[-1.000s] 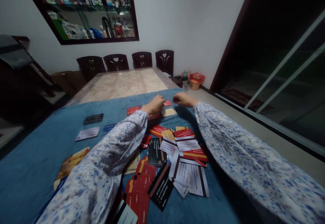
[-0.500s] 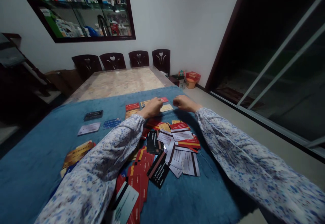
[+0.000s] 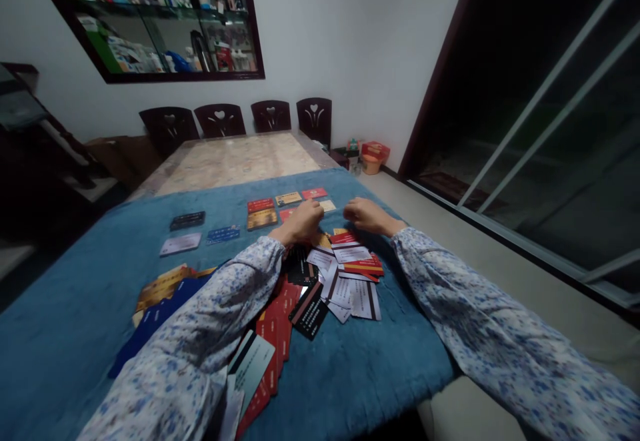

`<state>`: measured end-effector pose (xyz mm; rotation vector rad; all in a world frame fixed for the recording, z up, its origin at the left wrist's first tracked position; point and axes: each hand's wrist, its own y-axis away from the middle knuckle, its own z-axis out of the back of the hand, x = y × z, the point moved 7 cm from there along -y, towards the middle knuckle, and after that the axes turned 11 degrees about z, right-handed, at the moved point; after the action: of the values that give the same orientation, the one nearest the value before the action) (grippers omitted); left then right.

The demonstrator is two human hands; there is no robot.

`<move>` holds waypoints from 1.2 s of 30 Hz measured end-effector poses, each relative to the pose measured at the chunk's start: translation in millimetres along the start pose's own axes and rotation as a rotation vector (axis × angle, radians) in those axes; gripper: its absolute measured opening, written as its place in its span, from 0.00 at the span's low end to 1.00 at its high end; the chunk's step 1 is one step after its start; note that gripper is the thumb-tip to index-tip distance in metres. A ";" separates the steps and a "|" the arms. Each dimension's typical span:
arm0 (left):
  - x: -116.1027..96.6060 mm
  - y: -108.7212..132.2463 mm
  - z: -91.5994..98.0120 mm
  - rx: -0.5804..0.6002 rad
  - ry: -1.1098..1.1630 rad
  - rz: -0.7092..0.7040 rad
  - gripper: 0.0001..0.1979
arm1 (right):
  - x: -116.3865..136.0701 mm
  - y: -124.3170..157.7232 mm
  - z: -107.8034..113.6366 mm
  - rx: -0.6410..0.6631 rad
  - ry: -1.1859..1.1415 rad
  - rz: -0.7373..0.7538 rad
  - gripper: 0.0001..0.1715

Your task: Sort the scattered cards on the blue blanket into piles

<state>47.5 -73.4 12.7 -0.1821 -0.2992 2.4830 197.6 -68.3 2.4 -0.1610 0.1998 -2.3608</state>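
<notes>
My left hand point(image 3: 304, 220) is curled closed, knuckles up, resting on the far end of a loose pile of plastic cards point(image 3: 345, 274) on a blue cloth point(image 3: 90, 274). My right hand point(image 3: 364, 213) is also curled closed, a little to its right and just above the pile's far edge. What either hand holds is hidden under the fingers. Just beyond the hands lies a row of single cards: a red card point(image 3: 261, 205), a yellowish card point(image 3: 289, 198) and another red card point(image 3: 314, 193). A brown card point(image 3: 261, 218) lies beside my left hand.
Further left lie a blue card point(image 3: 223, 233), a black card point(image 3: 187, 220) and a pale card point(image 3: 180, 244). A fan of gold and dark blue cards point(image 3: 160, 294) sits near left. Behind the cloth are the marble tabletop point(image 3: 235, 161), several chairs point(image 3: 270, 114) and a wall cabinet point(image 3: 150, 21).
Both hands have drawn back toward me from the far row of cards onto the pile's far end, uncovering the row. The view has shifted a little.
</notes>
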 end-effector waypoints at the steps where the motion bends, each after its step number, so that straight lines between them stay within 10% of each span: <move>1: -2.8 2.3 -0.4 0.005 0.002 -0.005 0.08 | 1.6 2.6 -0.9 0.000 0.001 0.003 0.13; 36: -56.5 58.4 -9.2 0.093 0.226 -0.165 0.09 | 49.2 77.1 -3.8 -0.065 -0.118 0.232 0.14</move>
<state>60.9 -151.4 -7.8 -0.3800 -0.0990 2.2816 214.4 -156.9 -13.2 -0.2921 0.2255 -2.1081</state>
